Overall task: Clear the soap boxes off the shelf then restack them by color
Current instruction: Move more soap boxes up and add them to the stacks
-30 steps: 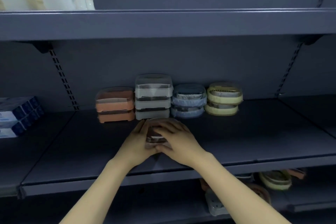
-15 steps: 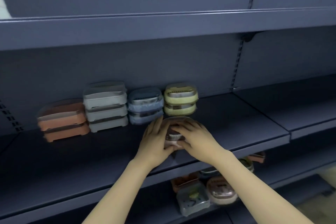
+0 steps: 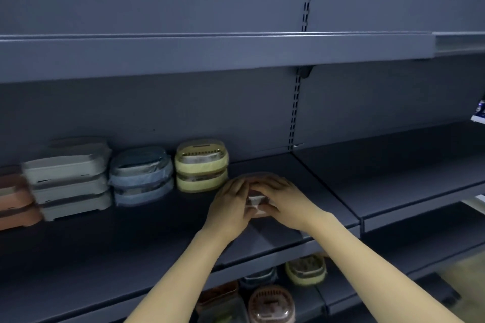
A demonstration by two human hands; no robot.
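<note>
Both hands, left [image 3: 231, 204] and right [image 3: 284, 200], grip one pinkish soap box [image 3: 258, 206] on the shelf [image 3: 157, 238], fingers curled over it, probably starting a new colour pile beside the yellow stack [image 3: 201, 165]. Stacks: two yellow, two blue [image 3: 140, 177], three white [image 3: 69, 178], two orange [image 3: 15, 196].

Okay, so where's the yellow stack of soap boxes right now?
In the head view, the yellow stack stands at the back of the middle shelf, just right of the blue stack and behind-left of both hands.
</note>
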